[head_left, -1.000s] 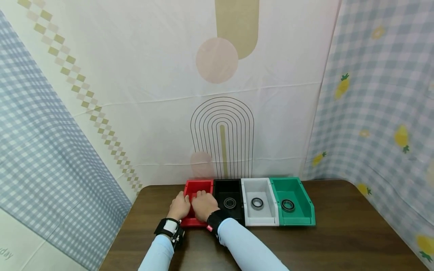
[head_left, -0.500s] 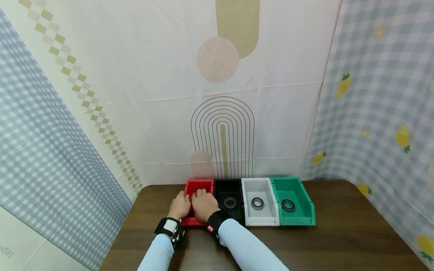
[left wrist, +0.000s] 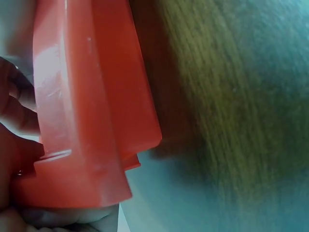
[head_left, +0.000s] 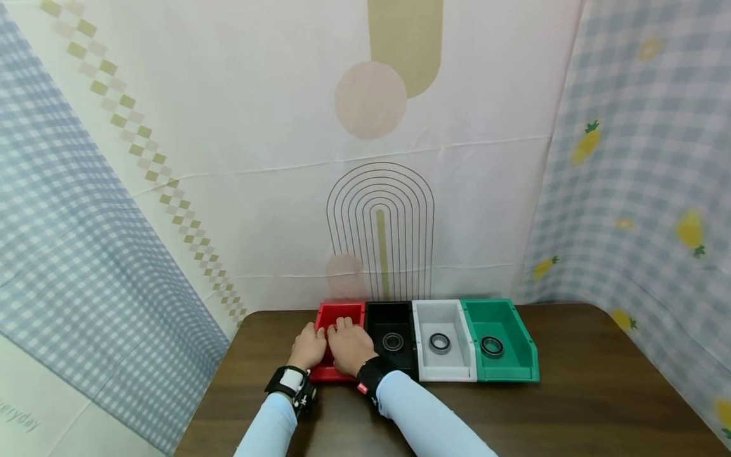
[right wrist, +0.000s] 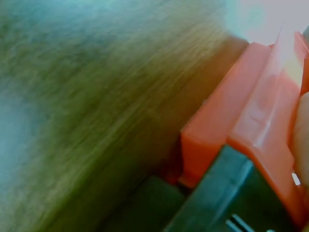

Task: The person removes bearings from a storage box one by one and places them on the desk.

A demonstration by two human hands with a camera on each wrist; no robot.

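My left hand (head_left: pixel 308 347) grips the left wall of a red storage bin (head_left: pixel 341 310). In the left wrist view, fingertips (left wrist: pixel 77 216) show below the edge of this bin (left wrist: pixel 82 96), and curled fingers (left wrist: pixel 17 108) are seen at its inner side. My right hand (head_left: pixel 349 346) reaches over the same bin from the right, its fingers bent down inside and close to the left hand. What these fingers touch is hidden in the head view. The right wrist view shows the bin's front (right wrist: pixel 260 116) with only a strip of hand (right wrist: pixel 301 140).
A black bin (head_left: pixel 389 311) stands right of the red one, followed by a white bin (head_left: pixel 436 311) and a green bin (head_left: pixel 522 352). A ring-shaped bearing lies in each: one (head_left: pixel 393 342), another (head_left: pixel 440 343) and a third (head_left: pixel 492 346). All stand on a brown table (head_left: pixel 577 406) before a curtain.
The head view has shifted slightly, so the whole scene sits a little further right. Both hands stay at the red bin with almost no movement.
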